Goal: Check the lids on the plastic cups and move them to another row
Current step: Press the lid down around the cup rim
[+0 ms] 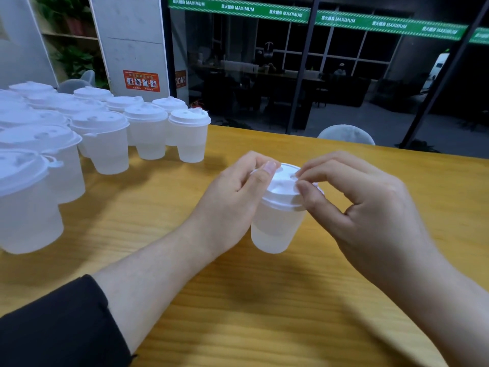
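A frosted plastic cup point(275, 229) with a white lid point(284, 186) stands upright in the middle of the wooden table point(238, 300). My left hand point(232, 197) grips the lid's left rim, thumb on top. My right hand point(357, 197) pinches the lid's right edge between thumb and forefinger. Several more lidded cups point(189, 136) stand grouped in rows at the table's left.
The cluster of cups fills the left side up to the near-left cup point(26, 202). A grey chair back point(346, 135) rises behind the table's far edge. Dark glass panels lie beyond. A black sleeve point(58, 324) covers my left forearm.
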Demonstrator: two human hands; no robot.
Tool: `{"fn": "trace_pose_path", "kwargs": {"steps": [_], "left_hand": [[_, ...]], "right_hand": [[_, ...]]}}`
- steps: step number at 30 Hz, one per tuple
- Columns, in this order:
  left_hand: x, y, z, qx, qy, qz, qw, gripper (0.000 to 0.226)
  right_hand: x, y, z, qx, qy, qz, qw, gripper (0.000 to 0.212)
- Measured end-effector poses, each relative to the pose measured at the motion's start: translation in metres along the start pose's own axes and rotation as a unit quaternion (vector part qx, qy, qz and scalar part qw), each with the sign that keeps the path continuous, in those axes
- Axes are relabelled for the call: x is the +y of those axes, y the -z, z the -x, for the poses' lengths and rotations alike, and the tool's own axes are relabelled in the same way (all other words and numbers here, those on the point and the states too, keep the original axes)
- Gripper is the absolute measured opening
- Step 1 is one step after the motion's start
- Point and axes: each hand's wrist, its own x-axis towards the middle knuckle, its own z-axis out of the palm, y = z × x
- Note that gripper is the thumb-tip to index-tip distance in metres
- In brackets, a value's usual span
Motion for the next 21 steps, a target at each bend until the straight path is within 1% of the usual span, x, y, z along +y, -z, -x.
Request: {"fn": "trace_pose_path", "kwargs": {"steps": [3,7,11,16,19,21], "left_hand": [[0.000,0.001,0.000,-0.001,-0.002,-0.003,1.000,0.034],[0.001,0.001,0.000,0.001,-0.007,-0.008,1.000,0.034],[0.002,0.002,0.000,0.005,-0.003,0.000,1.000,0.035],[0.002,0.001,0.001,0.016,0.000,0.005,1.000,0.034],[0.003,0.002,0.001,0.017,0.000,0.002,1.000,0.032],[0.002,0.002,0.000,0.017,-0.010,-0.004,1.000,0.031]], "right_hand": [[-0.001,0.002,0.001,-0.004,-0.004,0.001,1.000,0.018],[-0.002,0.009,0.001,-0.034,0.014,0.061,0.997,0.014],[-0.011,0.012,0.003,-0.077,0.001,0.104,0.992,0.019],[-0.021,0.018,0.000,-0.095,0.000,0.155,0.983,0.019],[-0.020,0.017,0.000,-0.088,-0.008,0.136,0.987,0.020],[-0.017,0.014,0.003,-0.065,-0.021,0.092,0.993,0.023]]}}
